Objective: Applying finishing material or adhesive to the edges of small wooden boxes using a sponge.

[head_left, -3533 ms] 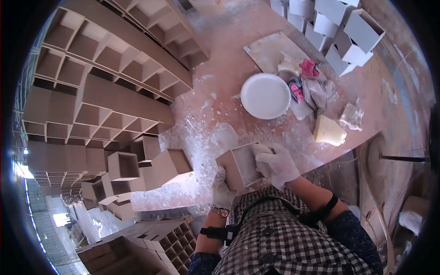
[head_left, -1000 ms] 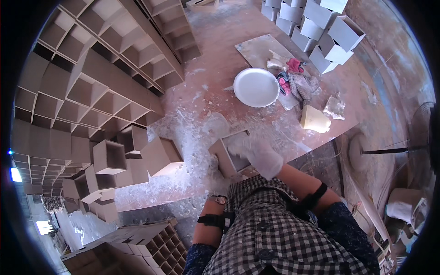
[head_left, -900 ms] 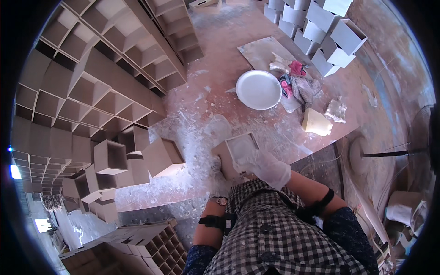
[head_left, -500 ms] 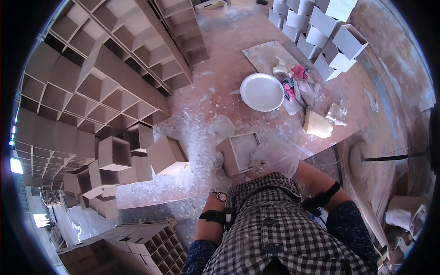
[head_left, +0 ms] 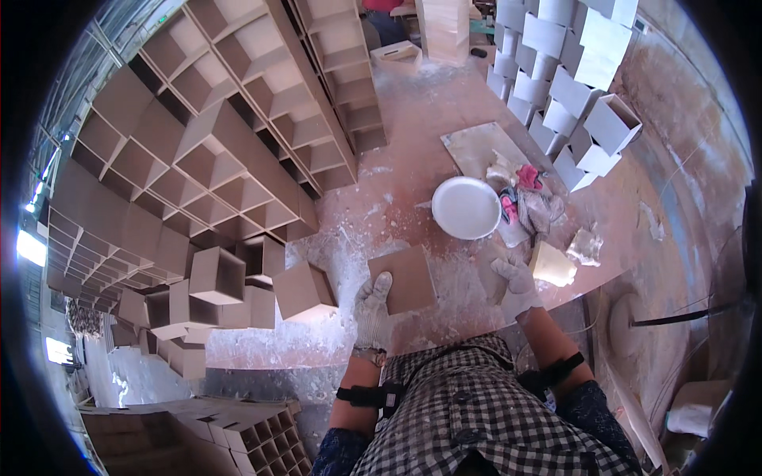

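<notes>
My left hand (head_left: 372, 305), in a whitish knit glove, grips the left edge of a brown box (head_left: 405, 279), thumb on its face. A flat, plain side of the box is turned up, so its opening is hidden. Apart from the box, to its right, my right hand (head_left: 517, 287) is gloved too, its fingers bent. A thin tan-grey flat piece (head_left: 490, 274) shows at those fingertips; its kind is unclear. Beyond my right hand stands a round white basin (head_left: 467, 208). Just right of that hand lies a pale yellow foam block (head_left: 552, 264).
Brown boxes (head_left: 305, 292) crowd the table's left side below tall stacks of open boxes (head_left: 230, 151). White boxes (head_left: 559, 111) are piled at the far right. Cloths (head_left: 536, 208) and a flat board (head_left: 484, 151) lie past the basin. White dust coats the table (head_left: 333, 238).
The box has turned from showing its open side to showing a plain face. My right hand, blurred at the box before, has moved off to the right. The view has shifted too.
</notes>
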The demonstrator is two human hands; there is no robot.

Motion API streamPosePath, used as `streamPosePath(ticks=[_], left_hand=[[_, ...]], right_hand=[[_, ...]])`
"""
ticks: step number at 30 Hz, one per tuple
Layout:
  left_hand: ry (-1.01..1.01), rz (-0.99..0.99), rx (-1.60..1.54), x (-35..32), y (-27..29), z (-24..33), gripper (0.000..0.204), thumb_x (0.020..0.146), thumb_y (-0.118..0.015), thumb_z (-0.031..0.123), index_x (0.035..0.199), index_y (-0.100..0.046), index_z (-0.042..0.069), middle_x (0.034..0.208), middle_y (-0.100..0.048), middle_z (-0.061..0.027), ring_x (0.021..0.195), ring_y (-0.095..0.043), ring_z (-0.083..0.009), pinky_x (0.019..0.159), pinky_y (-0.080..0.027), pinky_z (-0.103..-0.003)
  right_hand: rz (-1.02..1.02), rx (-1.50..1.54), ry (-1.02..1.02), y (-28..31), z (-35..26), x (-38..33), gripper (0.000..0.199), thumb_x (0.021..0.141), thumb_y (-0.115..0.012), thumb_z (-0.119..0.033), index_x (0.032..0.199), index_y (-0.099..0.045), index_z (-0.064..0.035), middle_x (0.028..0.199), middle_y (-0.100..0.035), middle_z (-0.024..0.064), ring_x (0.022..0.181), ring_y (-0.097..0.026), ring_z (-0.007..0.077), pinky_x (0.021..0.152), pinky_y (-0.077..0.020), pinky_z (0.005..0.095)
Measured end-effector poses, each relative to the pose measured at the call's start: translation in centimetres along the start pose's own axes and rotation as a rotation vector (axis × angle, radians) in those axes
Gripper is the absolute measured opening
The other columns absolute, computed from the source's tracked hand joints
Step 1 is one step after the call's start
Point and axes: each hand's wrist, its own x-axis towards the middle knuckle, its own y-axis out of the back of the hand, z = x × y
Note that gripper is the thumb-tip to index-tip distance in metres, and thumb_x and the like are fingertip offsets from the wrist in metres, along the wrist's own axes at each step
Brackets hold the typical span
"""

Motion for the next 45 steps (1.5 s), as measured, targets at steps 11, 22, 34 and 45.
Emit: streamPosePath(ticks=[11,22,34,45], left_hand=[[0.027,-0.243,0.654,2.7,-1.2,-3.0,0.039,0.095,-0.058,0.035,0.117,-0.059,0.003,0.103,-0.066,-0.0093,0.096,-0.06,-0.0188,0.084,-0.048,-0.034],[0.069,-0.784,0.6,-0.2,1.4,-2.3,0.064,0.082,-0.073,0.041,0.13,-0.051,0.005,0.116,-0.062,-0.0146,0.109,-0.058,-0.0276,0.094,-0.046,-0.036],[0.416,-0.509,0.114,-1.1,-5.7,0.6,0.062,0.084,-0.074,0.023,0.135,-0.047,0.001,0.128,-0.056,-0.0096,0.117,-0.053,-0.0193,0.098,-0.045,-0.035],[0.145,-0.543,0.132,-0.8,-0.8,-6.5,0.058,0.085,-0.072,0.015,0.134,-0.045,0.0,0.129,-0.055,-0.0105,0.119,-0.052,-0.0178,0.099,-0.045,-0.032]], right_hand=[[-0.219,0.555,-0.049,0.5,-0.4,3.2,0.073,0.076,-0.068,-0.004,0.143,-0.039,-0.0038,0.146,-0.042,0.0106,0.132,-0.042,0.0217,0.106,-0.0392,0.0314],[-0.158,-0.174,-0.058,1.6,0.4,3.1,0.047,0.084,-0.063,-0.008,0.129,-0.053,-0.0007,0.11,-0.06,0.0026,0.1,-0.057,0.0138,0.091,-0.0452,0.0291],[-0.319,-0.46,0.5,-3.7,-1.2,1.1,0.034,0.087,-0.062,-0.014,0.12,-0.058,-0.0077,0.097,-0.064,0.0093,0.084,-0.064,0.0243,0.075,-0.0495,0.0336],[-0.327,-1.525,0.803,-3.6,0.0,1.9,0.029,0.082,-0.058,-0.014,0.11,-0.058,-0.0175,0.091,-0.056,0.0038,0.079,-0.062,0.0254,0.063,-0.0496,0.0371]])
